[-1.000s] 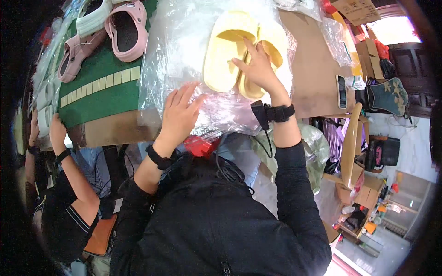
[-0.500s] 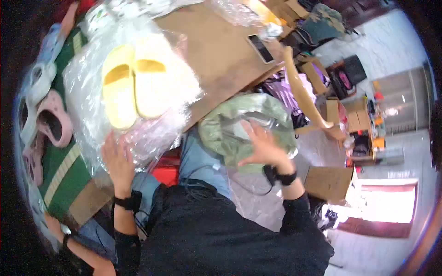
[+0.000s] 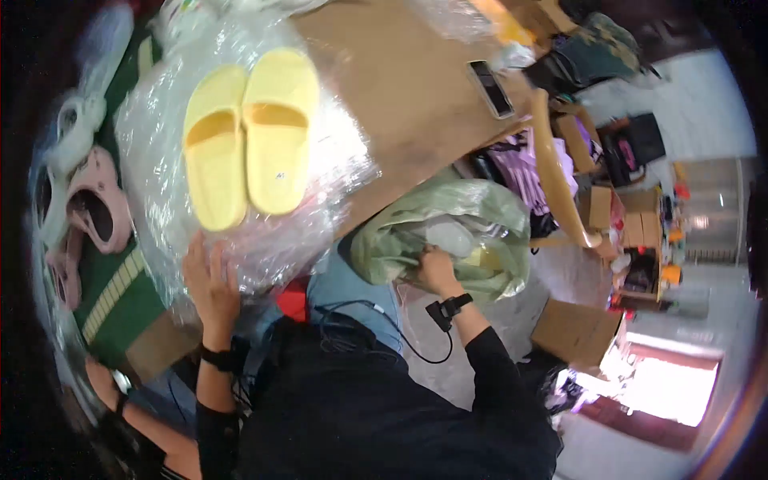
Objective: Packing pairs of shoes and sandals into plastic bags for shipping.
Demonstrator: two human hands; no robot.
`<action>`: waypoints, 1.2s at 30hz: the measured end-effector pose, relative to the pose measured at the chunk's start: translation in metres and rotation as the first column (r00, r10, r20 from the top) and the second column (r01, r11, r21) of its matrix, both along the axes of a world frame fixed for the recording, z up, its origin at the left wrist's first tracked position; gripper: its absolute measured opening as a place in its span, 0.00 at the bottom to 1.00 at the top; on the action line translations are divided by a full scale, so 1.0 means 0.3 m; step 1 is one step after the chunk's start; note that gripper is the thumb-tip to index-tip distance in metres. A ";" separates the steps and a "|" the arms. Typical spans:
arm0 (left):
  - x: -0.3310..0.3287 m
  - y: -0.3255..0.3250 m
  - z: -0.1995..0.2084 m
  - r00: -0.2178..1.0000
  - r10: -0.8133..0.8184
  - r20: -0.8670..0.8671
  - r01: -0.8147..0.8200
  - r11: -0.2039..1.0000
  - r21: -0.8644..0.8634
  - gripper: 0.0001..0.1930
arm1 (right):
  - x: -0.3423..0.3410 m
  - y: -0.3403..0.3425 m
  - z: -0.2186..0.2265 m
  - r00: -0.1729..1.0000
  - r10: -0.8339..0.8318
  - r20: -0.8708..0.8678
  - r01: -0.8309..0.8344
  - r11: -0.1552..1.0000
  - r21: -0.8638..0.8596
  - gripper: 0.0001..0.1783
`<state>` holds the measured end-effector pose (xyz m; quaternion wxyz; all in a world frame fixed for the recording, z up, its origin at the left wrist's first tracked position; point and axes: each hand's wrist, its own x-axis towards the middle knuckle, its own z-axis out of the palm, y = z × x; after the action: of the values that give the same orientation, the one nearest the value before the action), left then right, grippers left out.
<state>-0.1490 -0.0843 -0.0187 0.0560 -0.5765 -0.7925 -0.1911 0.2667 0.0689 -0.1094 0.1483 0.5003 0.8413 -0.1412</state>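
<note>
A pair of yellow slide slippers (image 3: 276,164) lies side by side on a pile of clear plastic bags (image 3: 152,152). My left hand (image 3: 212,284) rests on the plastic at the slippers' near end, its fingers apart and holding nothing. To the right, a green woven sack (image 3: 384,240) gapes open beside the table. Inside its mouth my right hand (image 3: 438,270) is closed, fingers curled; what they grip is hidden. Beyond that hand, a whitish plastic-wrapped item (image 3: 450,238) and something yellow (image 3: 484,258) show in the sack.
Pink clogs (image 3: 100,200) and white shoes (image 3: 76,128) line the green mat at left. A phone (image 3: 490,90) lies on the brown table (image 3: 392,88). A curved wooden chair rail (image 3: 552,164) and cardboard box (image 3: 578,332) stand right. Another person's hand (image 3: 104,384) is at lower left.
My right hand has moved from above the sack, fingers spread, down into its mouth and closed. The sack's opening has widened. My left hand stays by the slippers; the view has shifted slightly.
</note>
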 end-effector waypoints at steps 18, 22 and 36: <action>-0.024 -0.128 0.011 0.999 0.023 0.041 -0.018 0.992 -0.125 0.17 | -0.063 0.114 0.144 0.938 -0.313 0.149 0.328 0.941 -0.087 0.12; -0.022 -0.122 0.017 0.998 0.041 0.053 -0.034 0.990 -0.135 0.18 | -0.037 0.199 0.184 0.914 -0.243 0.323 0.267 0.963 -0.031 0.13; -0.013 -0.116 0.096 0.997 -0.037 0.068 0.043 0.995 -0.088 0.23 | -0.069 0.175 0.348 0.982 0.068 0.174 -0.087 0.991 0.100 0.18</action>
<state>-0.1530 -0.1193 0.0103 0.0000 -0.5873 -0.7900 -0.1757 0.2461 0.1214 -0.0051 0.1981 0.4846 0.8507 -0.0465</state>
